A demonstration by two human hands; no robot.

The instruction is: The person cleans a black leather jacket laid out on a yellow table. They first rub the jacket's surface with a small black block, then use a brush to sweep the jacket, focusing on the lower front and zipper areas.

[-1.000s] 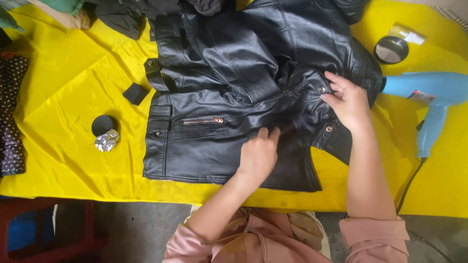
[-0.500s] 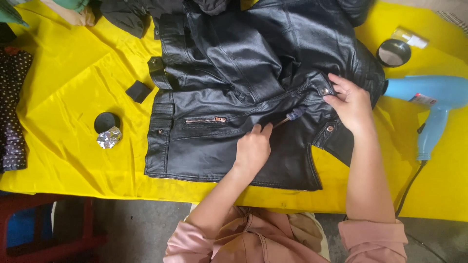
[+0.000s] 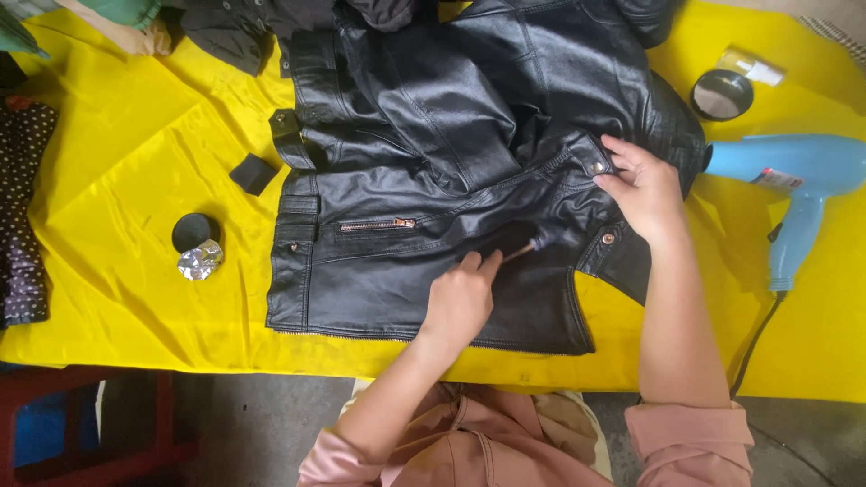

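Note:
A black leather jacket [image 3: 433, 171] lies spread on a yellow cloth [image 3: 117, 162]. My left hand [image 3: 460, 298] rests on the jacket's lower front panel and pinches a small brush [image 3: 525, 250]. The brush tip touches the leather near the collar flap. My right hand [image 3: 642, 191] presses down on the jacket's collar edge next to a copper snap button [image 3: 596, 167]. A copper pocket zip [image 3: 377, 225] shows left of my left hand.
A blue hair dryer [image 3: 794, 176] lies at the right with its cord running off the front edge. A round open tin [image 3: 722, 94] sits behind it. At the left are a black lid [image 3: 192, 232], a foil piece [image 3: 199, 261] and a black sponge [image 3: 252, 173].
My left hand has drawn back toward me with the brush, and the brush tip has shifted slightly left and down across the leather. My right hand has stayed put.

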